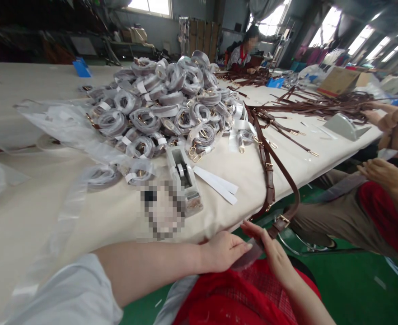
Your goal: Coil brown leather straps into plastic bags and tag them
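Note:
My left hand (224, 252) pinches a piece of clear plastic film (249, 258) above my lap, thumb on top. Close beside it, my right hand (271, 253) is bent around the end of a brown leather strap (292, 198), its fingers fairly straight. The strap's end is partly hidden by that hand, and I cannot tell whether it lies inside the film. From there the strap, with gold buckles, loops up over the table edge. A grey tape dispenser (182, 180) stands on the table ahead, with white paper strips (217, 184) to its right.
A big heap of coiled, film-wrapped straps (165, 97) covers the table's middle. Long plastic film (68, 216) trails down the left side. More brown straps (300, 106) lie at the right, near a second dispenser (346, 126). A co-worker's hands (385, 174) are at the right; another person sits behind.

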The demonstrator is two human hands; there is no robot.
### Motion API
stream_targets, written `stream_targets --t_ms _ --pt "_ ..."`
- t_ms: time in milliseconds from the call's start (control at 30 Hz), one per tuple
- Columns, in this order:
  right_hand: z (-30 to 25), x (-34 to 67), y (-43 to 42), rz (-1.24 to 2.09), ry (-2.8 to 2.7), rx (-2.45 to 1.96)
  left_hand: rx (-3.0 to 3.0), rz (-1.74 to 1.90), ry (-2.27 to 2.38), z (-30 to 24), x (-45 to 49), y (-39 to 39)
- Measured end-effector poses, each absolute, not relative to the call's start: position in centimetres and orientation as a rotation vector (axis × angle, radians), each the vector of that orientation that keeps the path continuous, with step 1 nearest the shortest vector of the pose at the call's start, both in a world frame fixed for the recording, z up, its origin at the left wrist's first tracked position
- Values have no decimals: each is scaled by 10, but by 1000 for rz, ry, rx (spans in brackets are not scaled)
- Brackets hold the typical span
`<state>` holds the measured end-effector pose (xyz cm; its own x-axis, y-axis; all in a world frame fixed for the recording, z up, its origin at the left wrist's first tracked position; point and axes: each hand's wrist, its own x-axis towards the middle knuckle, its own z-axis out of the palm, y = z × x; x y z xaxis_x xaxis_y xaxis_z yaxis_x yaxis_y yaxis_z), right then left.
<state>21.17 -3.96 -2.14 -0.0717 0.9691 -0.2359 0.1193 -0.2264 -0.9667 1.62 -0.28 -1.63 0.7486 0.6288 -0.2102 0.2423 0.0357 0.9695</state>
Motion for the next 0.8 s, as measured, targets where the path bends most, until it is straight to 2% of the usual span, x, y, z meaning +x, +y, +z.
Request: stream_targets --t_ms 100,233,333,467,800 --pt "-26 204 -45 1546 -1211 -1376 1522 344 730 -14 16 -2" --pt "-43 211 -43 1813 -620 -1239 1543 349 762 -12 16 -3" --pt "-52 228 -37 1721 -395 -1195 1542 277 845 -14 17 -4" --pt "-45 248 -32 1543 -384 -1171 1591 182 871 -20 18 -5" --pt "0 244 -26 1460 -498 -1214 1661 344 684 -15 14 -3"
